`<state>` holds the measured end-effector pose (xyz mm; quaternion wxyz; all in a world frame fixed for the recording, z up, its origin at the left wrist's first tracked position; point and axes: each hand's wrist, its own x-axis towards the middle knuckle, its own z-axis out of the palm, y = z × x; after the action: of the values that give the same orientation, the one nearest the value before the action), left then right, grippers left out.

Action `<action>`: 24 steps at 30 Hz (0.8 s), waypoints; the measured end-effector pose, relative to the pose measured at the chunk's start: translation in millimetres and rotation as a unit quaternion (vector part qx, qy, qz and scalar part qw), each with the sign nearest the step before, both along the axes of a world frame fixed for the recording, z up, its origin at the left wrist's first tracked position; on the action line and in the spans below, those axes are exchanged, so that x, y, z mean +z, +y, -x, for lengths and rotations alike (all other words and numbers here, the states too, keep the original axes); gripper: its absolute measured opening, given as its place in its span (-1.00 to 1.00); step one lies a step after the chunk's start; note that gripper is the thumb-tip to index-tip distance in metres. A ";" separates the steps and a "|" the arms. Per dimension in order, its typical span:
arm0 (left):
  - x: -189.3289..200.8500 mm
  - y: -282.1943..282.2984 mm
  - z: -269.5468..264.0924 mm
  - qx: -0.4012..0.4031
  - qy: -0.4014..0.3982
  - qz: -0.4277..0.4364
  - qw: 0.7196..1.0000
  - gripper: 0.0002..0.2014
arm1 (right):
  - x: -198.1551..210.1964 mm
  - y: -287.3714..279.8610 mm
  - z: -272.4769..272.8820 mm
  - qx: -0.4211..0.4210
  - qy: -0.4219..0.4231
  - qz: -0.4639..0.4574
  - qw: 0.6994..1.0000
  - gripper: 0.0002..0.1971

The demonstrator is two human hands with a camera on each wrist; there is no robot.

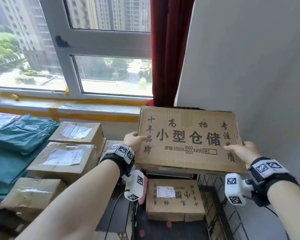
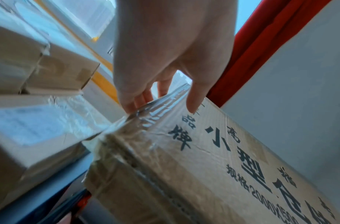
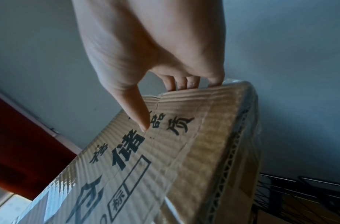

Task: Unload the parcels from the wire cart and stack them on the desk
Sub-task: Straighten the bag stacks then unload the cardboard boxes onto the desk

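Observation:
A flat cardboard parcel (image 1: 189, 137) printed with large black characters hangs in the air above the wire cart (image 1: 220, 193), tilted with its printed face toward me. My left hand (image 1: 134, 140) grips its left edge, thumb on the face (image 2: 194, 104) and fingers behind. My right hand (image 1: 241, 149) grips the right edge the same way, thumb (image 3: 140, 118) on the print. Another printed cardboard parcel (image 1: 174, 199) lies in the cart below. On the desk at left sit stacked brown parcels (image 1: 64, 158) with shipping labels.
Teal plastic mailer bags (image 1: 19, 134) lie left of the stacked boxes. A window sill (image 1: 68, 106) and window run behind the desk, a red curtain (image 1: 168, 49) hangs by the grey wall (image 1: 249, 58) on the right. The cart's black mesh side (image 3: 299, 192) stands below the held parcel.

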<state>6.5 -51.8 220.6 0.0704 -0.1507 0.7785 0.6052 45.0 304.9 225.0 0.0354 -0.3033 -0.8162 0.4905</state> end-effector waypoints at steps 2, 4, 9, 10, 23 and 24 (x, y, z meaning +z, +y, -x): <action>20.8 -26.7 -3.6 0.019 0.018 -0.026 0.999 -0.51 | 12.9 -20.2 11.1 0.017 0.020 0.009 1.000 -0.31; 35.6 -56.8 -9.0 0.027 0.027 -0.058 0.998 -0.48 | 20.5 -44.4 22.0 0.032 0.028 0.018 0.999 -0.42; 59.1 -130.8 -41.1 0.042 0.054 -0.116 0.991 -0.51 | 34.0 -124.4 45.7 0.097 0.046 0.067 0.992 -0.51; 60.6 -144.8 -48.4 0.037 0.053 -0.115 0.991 -0.56 | 37.1 -140.5 50.2 0.111 0.054 0.072 0.990 -0.52; 45.9 -301.7 -96.4 0.185 0.014 -0.161 0.969 -0.73 | 25.7 -296.4 68.4 0.246 0.069 0.096 0.962 -0.68; 45.5 -310.6 -93.4 0.200 0.013 -0.142 0.969 -0.73 | 19.2 -303.5 68.6 0.247 0.067 0.106 0.961 -0.70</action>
<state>99.9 -362.4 266.1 -0.0420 -0.2839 0.6397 0.7131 -23.6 1.4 244.3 -0.0647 -0.0609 -0.8047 0.5870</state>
